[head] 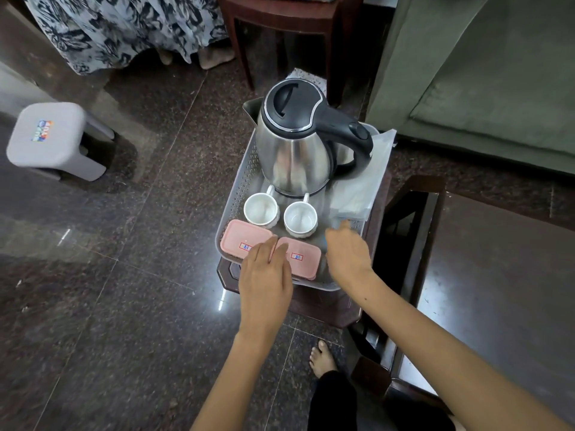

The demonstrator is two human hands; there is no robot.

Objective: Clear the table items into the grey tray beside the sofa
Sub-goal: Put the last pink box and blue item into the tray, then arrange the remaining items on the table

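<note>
The grey perforated tray [245,178] sits on a low dark stool beside the green sofa. It holds a steel kettle [295,144] with a black lid and handle, two white cups [260,209] [300,219], two pink lidded boxes [245,236] [303,255] and a folded clear plastic bag [361,188]. My left hand [266,276] lies flat over the near edge, fingers straight, touching both pink lids. Over the tray's right near corner hovers my right hand [348,251], fingers relaxed, holding nothing, its fingertips blurred near the bag.
A dark glass-topped table [497,275] stands at the right. The green sofa [482,73] fills the upper right. A grey plastic stool [53,140] is at the left, a wooden chair [280,23] behind the tray. My bare foot [322,357] rests on the dark polished floor.
</note>
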